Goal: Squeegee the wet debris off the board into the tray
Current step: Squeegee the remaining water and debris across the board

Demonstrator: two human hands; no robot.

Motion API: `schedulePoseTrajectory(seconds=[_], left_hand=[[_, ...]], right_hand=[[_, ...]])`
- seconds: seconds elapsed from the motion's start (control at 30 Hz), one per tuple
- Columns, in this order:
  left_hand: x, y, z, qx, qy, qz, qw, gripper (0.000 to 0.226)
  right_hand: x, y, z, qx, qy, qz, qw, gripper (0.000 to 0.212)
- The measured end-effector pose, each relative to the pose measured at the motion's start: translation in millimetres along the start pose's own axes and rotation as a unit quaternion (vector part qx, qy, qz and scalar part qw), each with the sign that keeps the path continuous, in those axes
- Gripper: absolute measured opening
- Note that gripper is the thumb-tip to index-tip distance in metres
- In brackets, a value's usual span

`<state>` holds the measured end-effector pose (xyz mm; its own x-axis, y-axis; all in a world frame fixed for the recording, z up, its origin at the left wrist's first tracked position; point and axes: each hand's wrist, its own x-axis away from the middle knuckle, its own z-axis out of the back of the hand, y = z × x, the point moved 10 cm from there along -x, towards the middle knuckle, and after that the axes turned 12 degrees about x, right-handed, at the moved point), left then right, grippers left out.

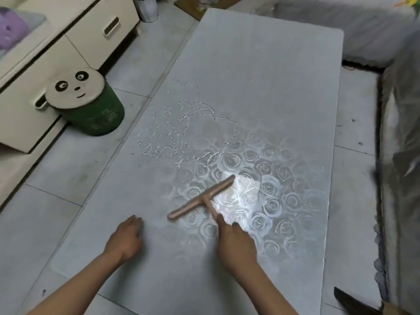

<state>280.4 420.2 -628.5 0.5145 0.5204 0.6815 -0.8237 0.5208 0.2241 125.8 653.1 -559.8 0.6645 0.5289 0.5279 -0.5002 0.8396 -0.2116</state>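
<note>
grips squeegee point(202, 197) in right hand point(236, 246), blade on board point(261, 76) centre; rests empty left hand point(126, 237) near left edge. risks shoving puddle point(204, 135) over that edge, with no tray visible.

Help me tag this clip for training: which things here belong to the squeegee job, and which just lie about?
Job: squeegee, board, puddle, right hand gripping the squeegee, left hand resting on the board.
Lying about: panda-lid bucket, drawer cabinet.
</note>
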Motion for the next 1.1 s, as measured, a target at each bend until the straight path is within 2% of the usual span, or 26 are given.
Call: schedulePoseTrajectory(seconds=[0.13, 0.23, 0.33, 0.47, 0.6, 0.67, 0.73, 0.83, 0.93, 1.0, 1.1], left_hand=[[-12.5, 0.0, 17.7, -0.020, 0.003, -0.006, 1.000, 0.062], [-21.8, -1.9, 28.8, -0.023, -0.002, -0.009, 1.000, 0.063], [-33.2, -1.4, 40.3, -0.020, -0.011, -0.019, 1.000, 0.063], [-52.2, -2.7, 52.0, -0.025, -0.022, -0.037, 0.999, 0.062], [-60.4, 6.3, 58.0, -0.034, -0.037, -0.054, 0.997, 0.062], [-62.5, 19.1, 59.3, -0.040, -0.042, -0.065, 0.996, 0.062], [-61.4, 33.5, 56.2, -0.047, -0.050, -0.081, 0.994, 0.062], [-56.7, 67.2, 47.0, -0.061, -0.069, -0.106, 0.990, 0.062], [-51.5, 107.2, 35.1, -0.077, -0.077, -0.138, 0.984, 0.060], [-48.7, 130.7, 25.7, -0.092, -0.082, -0.154, 0.980, 0.060], [-44.1, 163.7, 4.5, -0.111, -0.088, -0.159, 0.977, 0.061]], right_hand=[[-37.5, -27.3, 23.2, 0.005, 0.007, 0.004, 1.000, 0.050], [-5.6, -0.2, 24.8, 0.000, 0.034, -0.022, 0.999, 0.049], [16.6, 3.1, 4.3, -0.026, 0.009, -0.052, 0.998, 0.047], [-35.8, -49.9, 10.1, -0.018, 0.026, -0.059, 0.998, 0.054], [-70.7, -66.1, 36.0, -0.030, 0.062, -0.057, 0.996, 0.045], [-51.6, -44.4, 44.2, -0.039, 0.096, -0.066, 0.992, 0.046], [-20.2, -6.6, 38.8, -0.067, 0.094, -0.087, 0.989, 0.045], [34.7, 65.5, 23.3, -0.124, 0.044, -0.144, 0.981, 0.041], [88.1, 136.7, 10.1, -0.091, 0.009, -0.197, 0.976, 0.041], [115.1, 174.4, 2.2, -0.069, -0.016, -0.203, 0.977, 0.043], [127.2, 206.0, -12.0, -0.071, -0.103, -0.185, 0.975, 0.043]])
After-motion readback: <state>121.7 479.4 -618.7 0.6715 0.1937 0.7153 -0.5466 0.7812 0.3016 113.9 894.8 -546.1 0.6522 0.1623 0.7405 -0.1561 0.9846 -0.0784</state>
